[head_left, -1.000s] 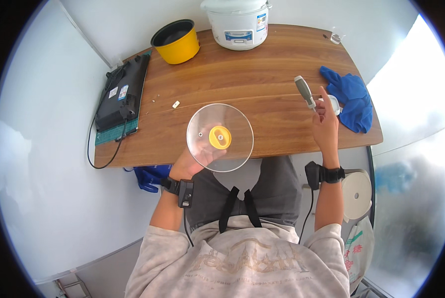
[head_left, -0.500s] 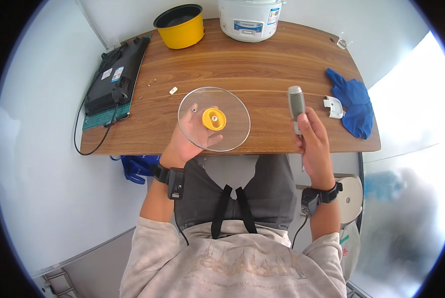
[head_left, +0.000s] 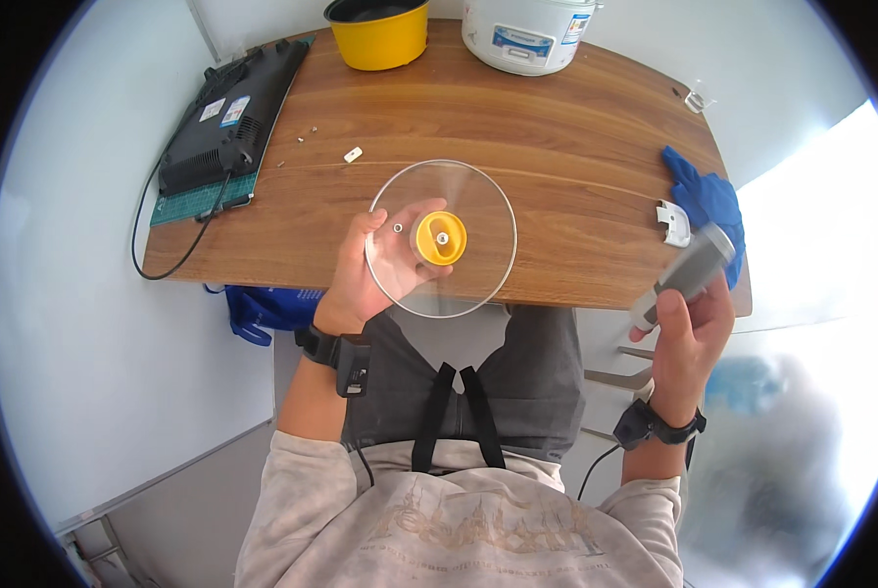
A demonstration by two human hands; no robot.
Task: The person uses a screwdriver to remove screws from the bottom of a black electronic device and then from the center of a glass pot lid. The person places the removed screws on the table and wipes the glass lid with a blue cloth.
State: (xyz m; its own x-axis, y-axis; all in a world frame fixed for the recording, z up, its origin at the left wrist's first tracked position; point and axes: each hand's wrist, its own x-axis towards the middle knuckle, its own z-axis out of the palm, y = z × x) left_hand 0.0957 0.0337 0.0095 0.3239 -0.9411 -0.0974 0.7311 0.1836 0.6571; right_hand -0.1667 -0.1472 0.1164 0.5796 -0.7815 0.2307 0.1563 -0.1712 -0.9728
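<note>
My left hand (head_left: 353,284) is closed round the near left part of a round clear glass lid (head_left: 485,201) with a metal rim. Its thumb reaches the rim, and the fingers show through the glass beneath. In the lid's middle sits a yellow knob (head_left: 441,238) with a small metal screw or nut at its centre. Off to the right, my right hand (head_left: 689,338) grips a grey screwdriver (head_left: 692,272) with pale ends, its handle tilted up to the right. Its shaft is hidden by the hand. The tool is apart from the lid.
A yellow pot (head_left: 380,44) and a white rice cooker (head_left: 519,44) stand at the back. On the left, a black appliance (head_left: 209,122) lies on a green mat (head_left: 170,208). A small white piece (head_left: 353,155), a white bracket (head_left: 673,223) and a blue cloth (head_left: 708,191) lie on the table.
My right hand has moved right and nearer, tilting the screwdriver from upright to a slant. My left hand has shifted the lid slightly right. The view has shifted a little too.
</note>
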